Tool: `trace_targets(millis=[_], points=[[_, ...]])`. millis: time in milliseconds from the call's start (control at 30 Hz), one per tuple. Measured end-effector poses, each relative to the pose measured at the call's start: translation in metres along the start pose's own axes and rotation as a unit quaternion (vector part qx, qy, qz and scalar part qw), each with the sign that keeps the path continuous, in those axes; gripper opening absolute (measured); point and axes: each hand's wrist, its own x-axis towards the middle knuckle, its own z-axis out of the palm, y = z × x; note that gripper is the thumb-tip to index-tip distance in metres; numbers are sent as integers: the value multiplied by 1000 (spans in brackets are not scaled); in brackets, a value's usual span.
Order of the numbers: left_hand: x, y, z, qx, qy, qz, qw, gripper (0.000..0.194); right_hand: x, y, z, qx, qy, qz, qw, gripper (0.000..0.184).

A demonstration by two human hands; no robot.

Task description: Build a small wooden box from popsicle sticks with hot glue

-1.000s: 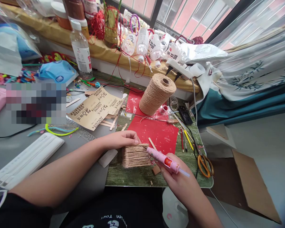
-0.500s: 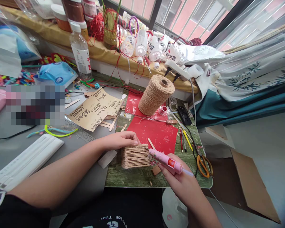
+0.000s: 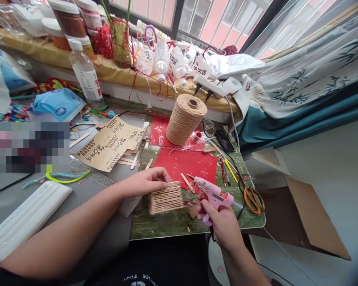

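Observation:
My left hand (image 3: 147,182) rests on the top edge of a small twine-wrapped piece (image 3: 165,198) and pinches it against the green wood-print mat (image 3: 167,224). To its right, my right hand (image 3: 219,218) is wrapped round the grip of a pink glue gun (image 3: 213,194). The gun's nozzle points left and up, a little clear of the wrapped piece. A big spool of jute twine (image 3: 185,119) stands behind on red paper (image 3: 185,165). A loose wooden stick (image 3: 186,182) lies on that paper near the nozzle.
Orange-handled scissors (image 3: 253,200) and pencils (image 3: 226,171) lie right of the red paper. Sandpaper sheets (image 3: 111,141), wooden sticks, a ruler and a white keyboard (image 3: 26,218) sit to the left. Bottles crowd the window ledge (image 3: 116,71). A cardboard box (image 3: 304,218) stands at the right.
My right hand has drawn the glue gun back from the twine-wrapped piece and tipped it more upright. The camera has shifted, so everything sits lower and further left.

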Motion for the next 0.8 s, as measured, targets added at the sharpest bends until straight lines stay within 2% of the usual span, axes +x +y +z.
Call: trace_targets(millis=[100, 200, 300, 367, 433, 500, 600, 667, 733, 800], points=[[-1, 3, 2, -7, 0, 1, 1000, 27, 10, 3, 4, 32, 26, -43, 998, 35], [-1, 6, 3, -13, 8, 17, 1000, 25, 27, 7, -4, 12, 90, -80, 993, 37], [-2, 7, 2, 26, 98, 85, 991, 26, 45, 14, -20, -13, 149, -93, 984, 47], [-3, 5, 1, 76, 181, 162, 967, 28, 57, 22, -31, -35, 173, -106, 979, 51], [-5, 4, -1, 124, 234, 232, 936, 27, 69, 31, -40, -54, 195, -117, 972, 50], [-7, 3, -3, 172, 231, 282, 915, 26, 82, 41, -47, -67, 223, -122, 965, 49], [-11, 4, -6, 248, 164, 328, 897, 29, 99, 54, -51, -66, 244, -121, 960, 53], [-12, 5, -6, 277, 144, 328, 892, 24, 105, 60, -51, -60, 239, -116, 962, 54], [-14, 5, -6, 289, 157, 310, 892, 13, 108, 62, -51, -68, 232, -114, 964, 53], [-15, 5, -6, 298, 159, 307, 890, 12, 108, 61, -51, -94, 221, -126, 963, 52]])
